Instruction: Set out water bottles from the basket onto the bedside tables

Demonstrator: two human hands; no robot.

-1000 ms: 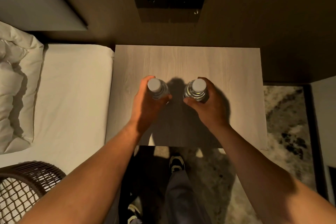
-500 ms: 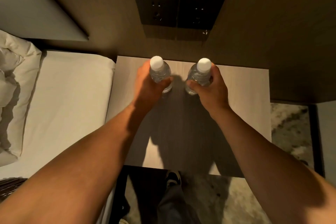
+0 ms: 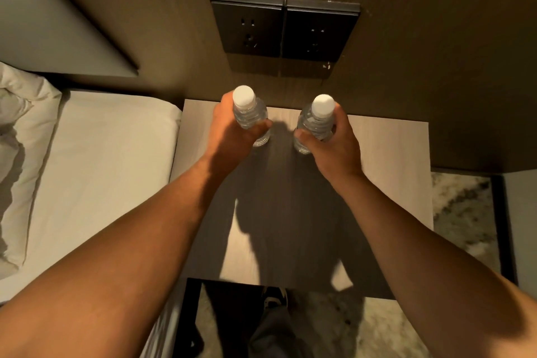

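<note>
Two clear water bottles with white caps stand upright near the back edge of the pale wooden bedside table (image 3: 386, 171). My left hand (image 3: 229, 134) is wrapped around the left bottle (image 3: 247, 113). My right hand (image 3: 331, 142) grips the right bottle (image 3: 316, 119). The bottles are a short gap apart, and their bases look to be on or just above the tabletop. The basket is out of view.
A dark double socket panel (image 3: 283, 29) sits on the brown wall right behind the bottles. A bed with a white sheet (image 3: 96, 171) and a pillow (image 3: 20, 136) lies left of the table. Patterned carpet (image 3: 462, 212) shows at the right, with my shoe (image 3: 274, 298) under the table's front edge.
Both hands have carried the bottles from the middle of the table to its back edge near the wall. The view has shifted forward, and the basket has dropped out of sight.
</note>
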